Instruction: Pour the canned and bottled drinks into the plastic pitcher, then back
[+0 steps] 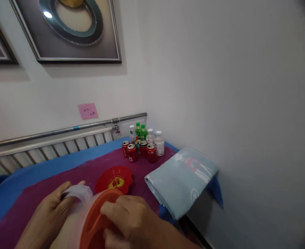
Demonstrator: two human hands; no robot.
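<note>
My left hand (52,207) grips the translucent white handle of a jug (75,193) at the bottom left, fingers curled round it. My right hand (127,216) is closed on the jug's orange lid (100,211), thumb and fingers pressed onto its rim. The jug body is mostly hidden below the frame. Just behind the lid a red scalloped plate (114,180) with a yellow centre lies on the purple cloth.
A purple cloth (71,174) covers a blue table (48,167). Several red cans (139,150) and small bottles (152,138) stand at the back corner by the wall. A folded light blue cloth (180,180) lies at the right edge. A radiator (51,147) runs behind.
</note>
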